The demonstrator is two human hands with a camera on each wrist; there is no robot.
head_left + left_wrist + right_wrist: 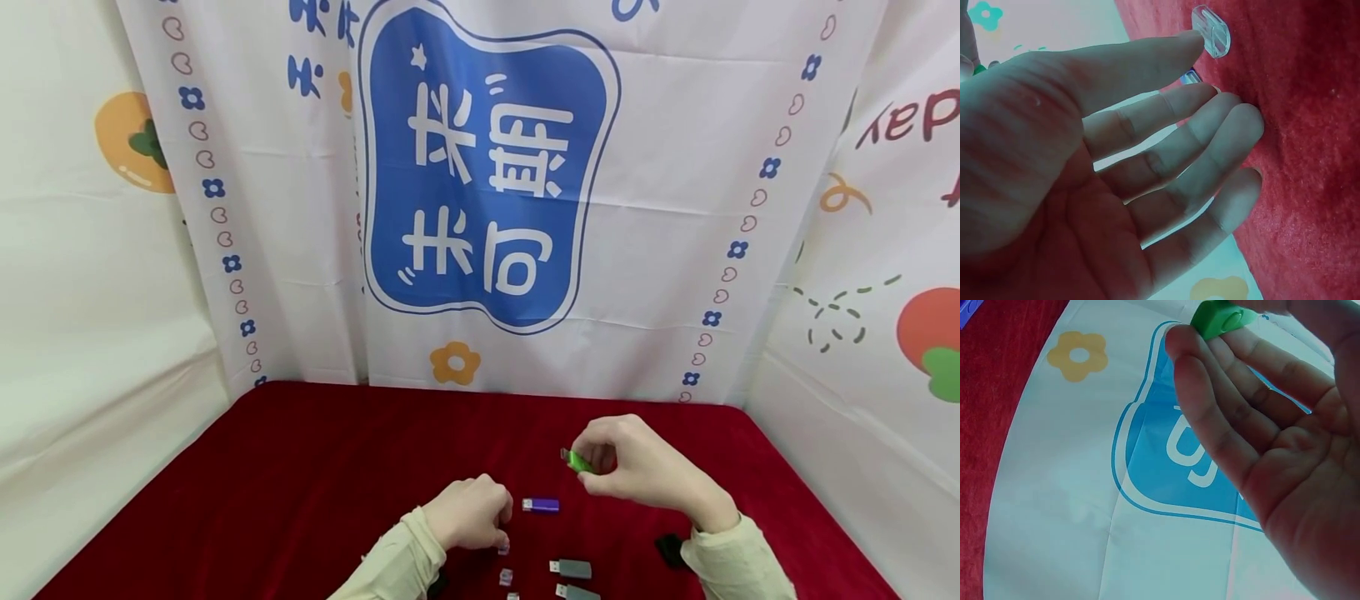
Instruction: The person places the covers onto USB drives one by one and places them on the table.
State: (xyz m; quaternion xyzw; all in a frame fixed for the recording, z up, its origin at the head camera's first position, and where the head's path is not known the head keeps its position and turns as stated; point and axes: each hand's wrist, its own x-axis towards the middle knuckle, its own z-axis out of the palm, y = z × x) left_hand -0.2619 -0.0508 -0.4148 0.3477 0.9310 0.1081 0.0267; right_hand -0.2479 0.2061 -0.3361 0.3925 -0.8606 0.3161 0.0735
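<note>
- Creased white printed cloth (660, 250) hangs behind the velvety red tabletop (337, 467)'s far edge.
- Right hand (637, 467) pinches a smooth green stick (578, 462) above the tabletop, nearer its right edge.
- Left hand (472, 510): fingers apart, gently bent; thumb by a transparent blocky cap (1216, 31), contact unclear.
- Slim purple stick (547, 505) lies farther back than flat grey sticks (574, 569).

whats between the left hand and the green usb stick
In the head view, the purple USB stick lies roughly between the left hand and the green USB stick.
</note>
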